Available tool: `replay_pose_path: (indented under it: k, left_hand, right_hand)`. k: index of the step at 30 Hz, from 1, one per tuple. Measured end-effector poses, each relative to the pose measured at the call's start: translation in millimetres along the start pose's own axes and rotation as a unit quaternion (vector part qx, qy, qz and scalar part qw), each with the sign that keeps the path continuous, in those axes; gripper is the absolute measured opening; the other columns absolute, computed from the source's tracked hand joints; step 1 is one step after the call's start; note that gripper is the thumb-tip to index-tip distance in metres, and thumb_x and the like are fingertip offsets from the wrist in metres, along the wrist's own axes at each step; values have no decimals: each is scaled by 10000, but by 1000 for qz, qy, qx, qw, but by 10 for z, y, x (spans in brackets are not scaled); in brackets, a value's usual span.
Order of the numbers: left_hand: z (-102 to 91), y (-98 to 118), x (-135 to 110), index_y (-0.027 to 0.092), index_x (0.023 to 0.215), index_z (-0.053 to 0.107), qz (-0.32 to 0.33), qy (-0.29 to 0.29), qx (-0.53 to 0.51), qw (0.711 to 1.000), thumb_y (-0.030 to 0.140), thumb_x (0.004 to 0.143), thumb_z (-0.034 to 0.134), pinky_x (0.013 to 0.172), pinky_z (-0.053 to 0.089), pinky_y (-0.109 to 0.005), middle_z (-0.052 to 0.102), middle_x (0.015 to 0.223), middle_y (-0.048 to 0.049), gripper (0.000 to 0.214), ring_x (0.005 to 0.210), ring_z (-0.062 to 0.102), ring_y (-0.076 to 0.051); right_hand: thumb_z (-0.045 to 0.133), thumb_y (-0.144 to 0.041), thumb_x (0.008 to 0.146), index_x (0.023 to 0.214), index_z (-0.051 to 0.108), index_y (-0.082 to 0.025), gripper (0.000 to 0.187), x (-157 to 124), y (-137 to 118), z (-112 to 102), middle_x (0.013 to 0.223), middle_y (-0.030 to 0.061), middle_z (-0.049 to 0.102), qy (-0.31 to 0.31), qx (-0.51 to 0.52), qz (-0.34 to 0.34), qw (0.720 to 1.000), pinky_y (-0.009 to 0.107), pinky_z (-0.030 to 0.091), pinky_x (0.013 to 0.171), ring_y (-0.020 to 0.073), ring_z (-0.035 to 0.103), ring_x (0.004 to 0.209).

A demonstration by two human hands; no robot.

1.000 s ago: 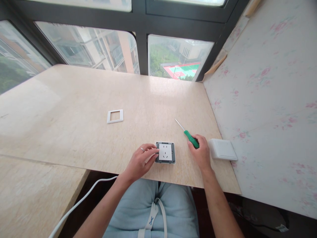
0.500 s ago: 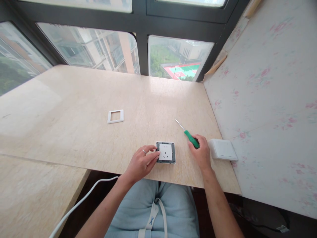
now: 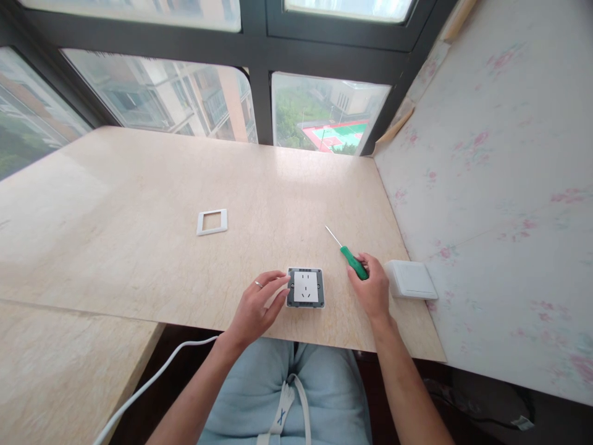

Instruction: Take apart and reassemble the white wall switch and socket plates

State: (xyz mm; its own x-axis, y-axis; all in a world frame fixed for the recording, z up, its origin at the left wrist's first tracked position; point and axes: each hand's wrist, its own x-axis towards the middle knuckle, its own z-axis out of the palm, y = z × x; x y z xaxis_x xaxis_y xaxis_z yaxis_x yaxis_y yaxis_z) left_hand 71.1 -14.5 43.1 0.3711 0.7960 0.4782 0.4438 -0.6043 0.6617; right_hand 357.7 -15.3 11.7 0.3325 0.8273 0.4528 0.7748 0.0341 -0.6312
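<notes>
A wall socket [image 3: 306, 287] with a white face and a dark grey surround lies face up near the counter's front edge. At its left side is my left hand [image 3: 260, 304], fingers apart, the tips at or just touching the socket's left edge; it holds nothing. My right hand [image 3: 372, 284] is wrapped round the green handle of a screwdriver [image 3: 353, 262], whose metal tip points forward and left, clear of the socket. Farther back on the left lies a white rectangular frame [image 3: 201, 223] with an open middle.
A white switch box [image 3: 411, 279] sits by the flowered wall [image 3: 482, 185] on the right. The pale stone counter [image 3: 139, 247] runs back to dark-framed windows [image 3: 264, 105]. A white cable [image 3: 152, 376] hangs across the gap at the lower left.
My left fingers have spread and drawn back slightly from the socket's left side, uncovering more of it. The view has shifted a little; the right hand keeps the screwdriver.
</notes>
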Motion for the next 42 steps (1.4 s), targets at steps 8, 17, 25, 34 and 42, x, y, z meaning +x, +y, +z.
replay_pose_path:
  k: [8, 17, 25, 34, 42]
  left_hand:
    - [5, 201, 178, 206, 1166, 639, 14, 48, -18, 999, 115, 920, 577, 886, 567, -334, 660, 1117, -94, 269, 1048, 646, -186]
    - [128, 668, 669, 206, 1281, 550, 162, 45, 27, 985, 206, 916, 621, 900, 546, -420, 674, 1148, -113, 371, 1075, 613, -234]
    - [-4, 909, 853, 205, 1248, 580, 224, 130, -18, 966, 192, 919, 598, 755, 571, -346, 726, 975, -86, 330, 879, 670, -201]
    - [-425, 677, 602, 198, 1289, 587, -69, 219, -242, 943, 241, 827, 753, 817, 630, -336, 744, 1006, -62, 493, 890, 731, -191]
    - [-364, 567, 448, 186, 1255, 609, -103, 230, -280, 926, 237, 822, 759, 777, 643, -311, 748, 972, -52, 461, 874, 735, -184]
  right_hand:
    - [741, -302, 775, 1100, 617, -183, 369, -24, -33, -4, 1028, 94, 699, 134, 161, 28, 977, 447, 559, 891, 239, 686, 957]
    - [788, -177, 764, 1175, 591, -231, 459, -8, -779, -317, 1026, 61, 675, 172, 282, -85, 940, 448, 593, 856, 218, 687, 945]
    - [779, -161, 791, 1258, 599, -270, 513, 10, -1339, -545, 1086, 77, 702, 54, 321, -192, 926, 471, 572, 877, 256, 662, 1020]
    - [621, -358, 926, 1275, 558, -244, 372, -26, -1048, -368, 1201, 106, 676, -129, 259, -87, 953, 446, 560, 896, 237, 656, 1032]
    - [657, -467, 878, 1381, 488, -246, 574, -413, -511, 12, 1377, 147, 565, -171, 191, -146, 956, 521, 455, 1075, 294, 517, 1308]
